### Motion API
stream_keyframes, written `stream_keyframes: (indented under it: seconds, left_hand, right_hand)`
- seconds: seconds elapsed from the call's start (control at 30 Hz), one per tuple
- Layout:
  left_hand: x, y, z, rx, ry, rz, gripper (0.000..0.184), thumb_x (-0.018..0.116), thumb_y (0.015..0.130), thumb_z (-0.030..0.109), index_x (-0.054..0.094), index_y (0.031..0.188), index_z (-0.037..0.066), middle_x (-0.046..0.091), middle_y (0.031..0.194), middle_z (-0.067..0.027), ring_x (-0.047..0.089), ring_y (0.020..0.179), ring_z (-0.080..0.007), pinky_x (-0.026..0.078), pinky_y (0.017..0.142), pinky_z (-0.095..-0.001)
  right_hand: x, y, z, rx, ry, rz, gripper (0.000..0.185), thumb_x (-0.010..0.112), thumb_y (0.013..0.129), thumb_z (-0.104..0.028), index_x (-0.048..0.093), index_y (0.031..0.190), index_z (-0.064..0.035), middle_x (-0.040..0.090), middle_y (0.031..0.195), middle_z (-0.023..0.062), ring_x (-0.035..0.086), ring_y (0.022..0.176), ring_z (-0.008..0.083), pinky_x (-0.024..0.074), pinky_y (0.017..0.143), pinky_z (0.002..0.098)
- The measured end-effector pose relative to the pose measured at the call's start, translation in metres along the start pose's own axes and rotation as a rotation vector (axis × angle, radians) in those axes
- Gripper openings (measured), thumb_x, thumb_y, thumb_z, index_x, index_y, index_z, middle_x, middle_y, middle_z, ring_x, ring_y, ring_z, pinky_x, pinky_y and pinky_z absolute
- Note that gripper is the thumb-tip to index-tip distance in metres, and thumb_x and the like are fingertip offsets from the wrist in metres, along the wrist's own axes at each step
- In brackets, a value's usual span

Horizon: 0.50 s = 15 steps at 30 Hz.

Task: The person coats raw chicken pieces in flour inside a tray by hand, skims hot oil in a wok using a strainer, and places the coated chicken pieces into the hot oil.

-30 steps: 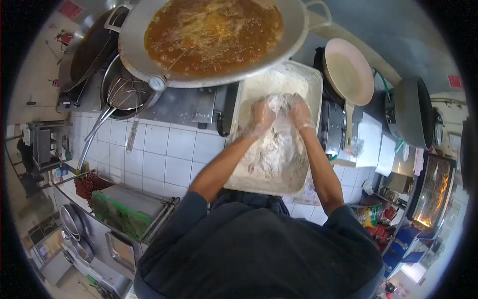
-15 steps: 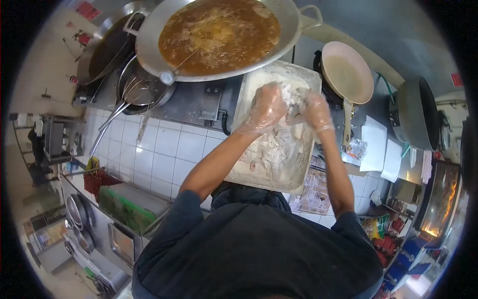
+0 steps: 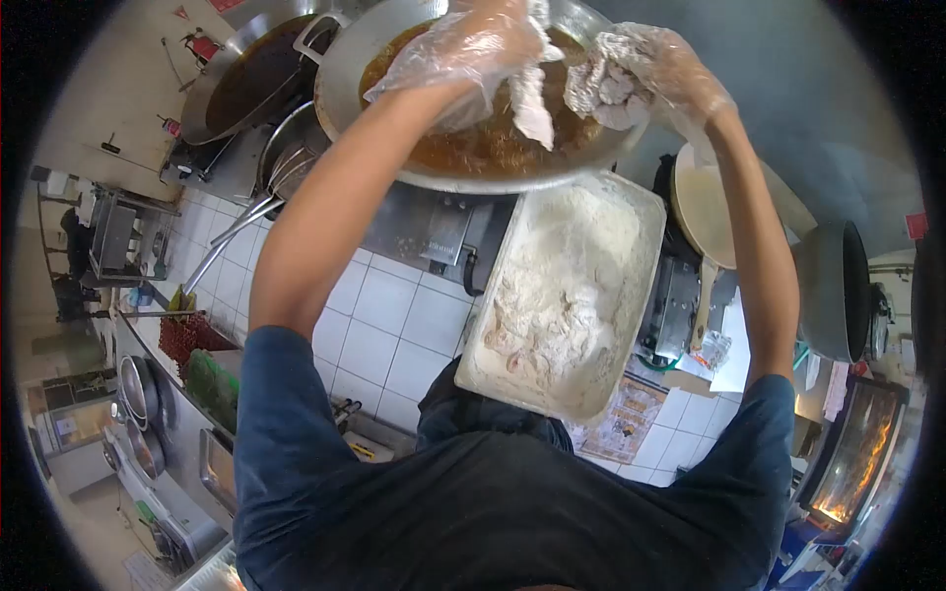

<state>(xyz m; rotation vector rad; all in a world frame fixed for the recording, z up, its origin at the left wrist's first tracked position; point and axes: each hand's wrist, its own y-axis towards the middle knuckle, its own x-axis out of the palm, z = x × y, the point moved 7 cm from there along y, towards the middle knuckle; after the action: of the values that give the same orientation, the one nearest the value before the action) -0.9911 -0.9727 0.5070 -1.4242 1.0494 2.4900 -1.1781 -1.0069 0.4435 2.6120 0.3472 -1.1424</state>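
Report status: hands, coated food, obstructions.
Left hand gripping floured strip above wok. Right hand gripping floured clump, near wok's right rim. No obstruction visible.

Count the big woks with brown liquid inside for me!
2. The middle wok is below the floury strip in the left hand. The left wok sits beside it, farther left. Others might be hidden.

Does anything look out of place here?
The tray of powder looks oddly placed: it sits at a slant, its near end jutting past the counter over the tiled floor. I see no clear spill or damage.
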Motion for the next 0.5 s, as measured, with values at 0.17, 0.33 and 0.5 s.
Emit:
stream_keyframes:
  seconds: [0.17,0.33,0.5]
  left_hand:
    - [0.054,0.046,-0.118,-0.215,0.123,-0.14,0.012,0.063,0.07,0.009,0.063,0.075,-0.002,0.062,0.074,-0.0216,0.062,0.07,-0.0339,0.05,0.062,-0.041]
    - [0.103,0.082,-0.205,-0.374,0.19,-0.269,0.017,0.062,0.079,0.01,0.065,0.09,-0.002,0.064,0.096,-0.0236,0.064,0.092,-0.0311,0.052,0.081,-0.0376]
    - [0.158,0.092,-0.272,-0.457,0.268,-0.288,0.022,0.064,0.082,0.014,0.065,0.098,-0.001,0.064,0.101,-0.0213,0.064,0.098,-0.0297,0.052,0.086,-0.0371]
  right_hand:
    - [0.055,0.11,0.075,0.035,-0.322,-0.056,0.03,0.059,0.088,-0.025,0.063,0.111,-0.0059,0.068,0.095,0.0073,0.059,0.082,0.0155,0.0491,0.079,0.0296]
    - [0.103,0.179,0.123,0.144,-0.663,-0.104,0.026,0.057,0.088,-0.03,0.066,0.103,-0.0104,0.068,0.096,0.0093,0.06,0.08,0.0191,0.0488,0.077,0.0312]
    - [0.148,0.238,0.166,0.092,-0.739,-0.109,0.023,0.056,0.088,-0.026,0.067,0.097,-0.009,0.068,0.096,0.0097,0.064,0.083,0.0206,0.0509,0.071,0.0334]
